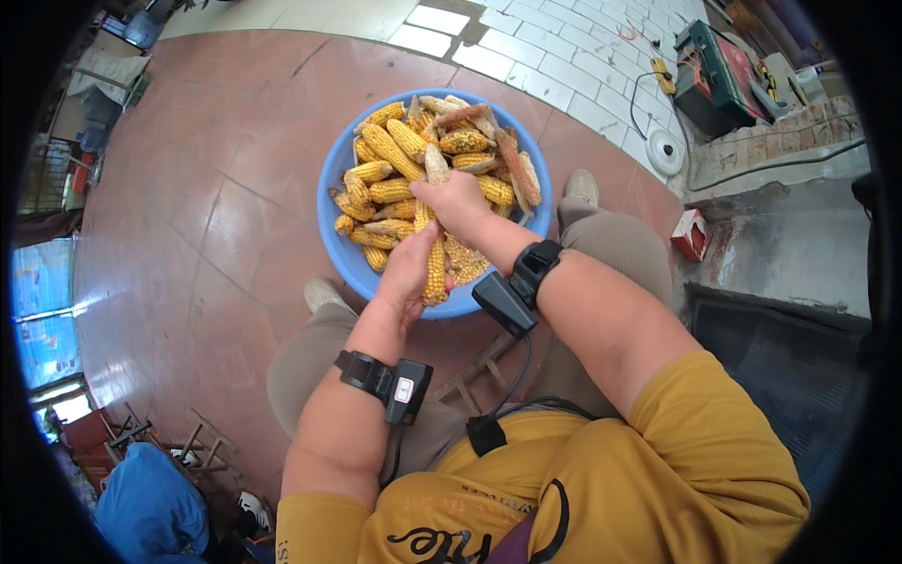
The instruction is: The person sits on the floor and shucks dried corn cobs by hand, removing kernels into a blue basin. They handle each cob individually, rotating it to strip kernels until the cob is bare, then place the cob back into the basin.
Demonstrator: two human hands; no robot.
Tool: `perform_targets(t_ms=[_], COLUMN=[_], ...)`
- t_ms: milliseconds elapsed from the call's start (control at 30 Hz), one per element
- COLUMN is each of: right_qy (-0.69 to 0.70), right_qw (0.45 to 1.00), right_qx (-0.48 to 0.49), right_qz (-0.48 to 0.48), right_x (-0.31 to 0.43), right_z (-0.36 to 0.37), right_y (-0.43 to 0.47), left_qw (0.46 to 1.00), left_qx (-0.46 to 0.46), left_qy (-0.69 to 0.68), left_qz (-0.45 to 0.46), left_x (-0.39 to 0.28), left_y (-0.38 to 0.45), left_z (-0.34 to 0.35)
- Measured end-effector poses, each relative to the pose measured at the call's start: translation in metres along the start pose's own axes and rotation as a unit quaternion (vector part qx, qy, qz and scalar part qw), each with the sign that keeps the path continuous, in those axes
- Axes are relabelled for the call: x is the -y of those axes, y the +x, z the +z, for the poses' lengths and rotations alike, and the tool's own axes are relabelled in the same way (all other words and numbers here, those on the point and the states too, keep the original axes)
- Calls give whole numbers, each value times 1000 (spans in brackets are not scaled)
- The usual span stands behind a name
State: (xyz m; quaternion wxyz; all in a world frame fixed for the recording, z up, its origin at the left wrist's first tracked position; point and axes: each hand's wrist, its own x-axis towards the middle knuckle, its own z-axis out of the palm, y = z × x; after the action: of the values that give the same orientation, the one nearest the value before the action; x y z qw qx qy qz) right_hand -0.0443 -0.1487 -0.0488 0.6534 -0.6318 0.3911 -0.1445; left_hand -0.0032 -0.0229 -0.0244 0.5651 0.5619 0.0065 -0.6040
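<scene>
In my left hand (409, 271) is a yellow ear of corn (435, 264), held lengthwise over a blue plastic basin (330, 243). My right hand (458, 204) lies across the ear's upper end. A pale corn cob end (436, 166) sticks out above the right thumb; the hand seems closed around it and hides its join or contact with the yellow ear. Under both hands the basin holds several yellow ears (386, 151). Reddish bare cobs (518, 169) rest at its right side. Loose kernels (465, 261) show beside the held ear.
The basin stands on red floor tiles (232, 211) before my knees. A wooden stool frame (476, 374) shows below it. To the right are a white round lid (664, 151), a red box (692, 235) and a dark green case (712, 77). A person in blue (151, 493) is at lower left.
</scene>
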Motion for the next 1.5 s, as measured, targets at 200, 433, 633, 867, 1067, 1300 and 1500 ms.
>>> perform_targets(t_ms=[200,433,633,867,1067,1300,1500], right_qy=[2,-14,2,125,169,229,287], right_qw=[1000,999,996,975,969,967,951], right_qx=[-28,-25,81,138,146,69,77], right_qz=[-10,-44,36,119,108,87,87], right_x=[0,-1,30,45,52,42,43], right_z=[-1,-2,-24,-25,-19,-11,-4], right_y=[0,2,-3,2,-9,-5,-11], left_qw=[996,992,994,987,984,986,998], left_qx=[16,71,33,47,67,73,27], left_qy=[-57,-84,-100,-153,-163,-148,-30], left_qz=[-64,-65,33,29,12,-6,49], left_x=[-8,-11,-20,-28,-28,-22,-15], left_y=[-3,-5,-15,-23,-22,-17,-16], left_z=[-3,-13,-29,-29,-23,-19,-1])
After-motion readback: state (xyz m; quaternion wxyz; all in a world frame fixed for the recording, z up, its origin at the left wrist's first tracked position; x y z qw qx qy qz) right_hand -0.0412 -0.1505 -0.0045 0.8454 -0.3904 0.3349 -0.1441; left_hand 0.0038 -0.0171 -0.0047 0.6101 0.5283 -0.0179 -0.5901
